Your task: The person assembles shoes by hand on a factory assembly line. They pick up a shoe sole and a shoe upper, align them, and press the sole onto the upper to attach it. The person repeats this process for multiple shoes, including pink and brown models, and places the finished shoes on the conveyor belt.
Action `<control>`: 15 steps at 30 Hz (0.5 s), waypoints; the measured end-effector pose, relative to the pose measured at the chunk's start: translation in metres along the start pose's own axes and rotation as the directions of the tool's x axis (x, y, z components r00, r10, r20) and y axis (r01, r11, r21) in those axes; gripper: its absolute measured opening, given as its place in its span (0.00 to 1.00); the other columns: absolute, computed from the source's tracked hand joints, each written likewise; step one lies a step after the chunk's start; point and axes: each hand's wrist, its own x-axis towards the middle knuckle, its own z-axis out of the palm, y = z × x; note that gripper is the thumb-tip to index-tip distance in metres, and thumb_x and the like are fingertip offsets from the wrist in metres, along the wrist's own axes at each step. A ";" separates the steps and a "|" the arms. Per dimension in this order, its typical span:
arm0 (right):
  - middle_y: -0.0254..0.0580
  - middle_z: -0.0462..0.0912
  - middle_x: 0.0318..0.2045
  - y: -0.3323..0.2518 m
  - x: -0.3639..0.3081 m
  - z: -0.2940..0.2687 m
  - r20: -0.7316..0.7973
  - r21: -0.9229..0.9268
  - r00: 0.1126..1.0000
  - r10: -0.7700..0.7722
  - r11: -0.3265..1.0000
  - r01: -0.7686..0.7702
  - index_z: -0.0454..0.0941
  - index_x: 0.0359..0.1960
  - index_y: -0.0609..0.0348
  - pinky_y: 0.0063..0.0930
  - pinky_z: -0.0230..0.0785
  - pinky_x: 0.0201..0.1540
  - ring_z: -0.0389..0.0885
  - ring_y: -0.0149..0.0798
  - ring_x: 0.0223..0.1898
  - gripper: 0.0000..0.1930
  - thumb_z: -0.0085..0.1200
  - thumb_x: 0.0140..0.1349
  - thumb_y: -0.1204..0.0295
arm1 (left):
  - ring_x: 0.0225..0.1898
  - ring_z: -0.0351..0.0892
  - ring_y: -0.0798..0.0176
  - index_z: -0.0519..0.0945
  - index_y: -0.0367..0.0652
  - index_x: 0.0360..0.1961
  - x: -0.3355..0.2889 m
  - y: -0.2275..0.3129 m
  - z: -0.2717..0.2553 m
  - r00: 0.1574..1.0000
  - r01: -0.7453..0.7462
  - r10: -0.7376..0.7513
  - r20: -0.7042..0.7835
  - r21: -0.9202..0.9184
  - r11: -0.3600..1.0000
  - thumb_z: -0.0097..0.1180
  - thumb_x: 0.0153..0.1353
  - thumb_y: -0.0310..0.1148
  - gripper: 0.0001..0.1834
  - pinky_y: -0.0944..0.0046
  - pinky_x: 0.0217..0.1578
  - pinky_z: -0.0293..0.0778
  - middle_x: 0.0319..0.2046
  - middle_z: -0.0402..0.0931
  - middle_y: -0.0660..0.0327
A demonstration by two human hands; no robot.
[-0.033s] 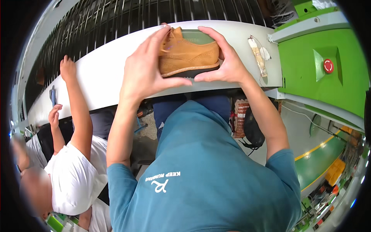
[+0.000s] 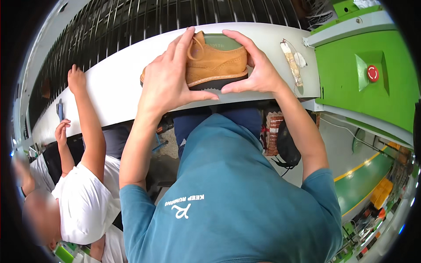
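Observation:
Between my two hands is a tan lace-up shoe point(image 2: 217, 65) with a dark sole, pale stitching along its edge and a green insole showing at the opening. My left hand point(image 2: 167, 72) is wrapped over the front part, fingers on the far side and thumb stretched along the sole; the dark toe end peeks out left of it. My right hand point(image 2: 258, 70) cups the heel, its thumb under the sole. The two thumb tips nearly meet. A lace loop hangs beside my left fingers.
The shoe is over a white ledge point(image 2: 115, 87), with rows of dark metal bars point(image 2: 175, 13) behind it. At right lie a taped stick with string point(image 2: 291, 63) and a green machine housing with a red button point(image 2: 372, 74). A co-worker's hand point(image 2: 77, 79) rests on the ledge at left.
The shoe has shifted slightly within my hands, so its toe end now shows left of my left hand and the lace loop is clearer. My right hand has hardly moved.

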 end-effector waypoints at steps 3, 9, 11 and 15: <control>0.42 0.76 0.75 -0.009 0.002 -0.016 0.073 0.138 0.992 0.107 0.983 -0.117 0.63 0.87 0.48 0.39 0.76 0.75 0.81 0.41 0.70 0.67 0.93 0.43 0.70 | 0.59 0.91 0.40 0.64 0.46 0.85 0.012 0.005 -0.005 0.958 0.157 -0.160 0.239 0.032 0.987 0.93 0.31 0.63 0.80 0.45 0.58 0.89 0.67 0.84 0.46; 0.39 0.81 0.71 -0.006 0.005 -0.012 0.026 0.226 0.989 0.145 0.963 -0.147 0.68 0.84 0.50 0.38 0.79 0.72 0.84 0.38 0.67 0.63 0.92 0.42 0.73 | 0.55 0.94 0.45 0.66 0.49 0.84 0.016 -0.005 -0.005 0.983 0.090 -0.073 0.166 -0.099 0.991 0.94 0.29 0.59 0.78 0.48 0.52 0.92 0.59 0.88 0.48; 0.39 0.84 0.68 -0.022 0.012 -0.001 -0.011 0.276 0.980 0.200 0.942 -0.189 0.72 0.81 0.51 0.38 0.81 0.69 0.85 0.37 0.65 0.58 0.91 0.45 0.72 | 0.68 0.86 0.37 0.65 0.48 0.85 0.017 -0.003 -0.014 0.949 0.246 -0.184 0.257 -0.235 0.940 0.94 0.29 0.59 0.79 0.41 0.64 0.85 0.71 0.80 0.41; 0.51 0.84 0.68 -0.076 0.039 0.029 -0.159 -0.208 0.985 -0.074 0.977 0.040 0.76 0.77 0.55 0.41 0.82 0.65 0.88 0.46 0.63 0.52 0.88 0.48 0.61 | 0.80 0.67 0.32 0.61 0.41 0.86 0.016 0.021 -0.024 0.998 -0.068 0.068 -0.002 -0.089 0.994 0.91 0.33 0.63 0.81 0.38 0.77 0.68 0.81 0.62 0.35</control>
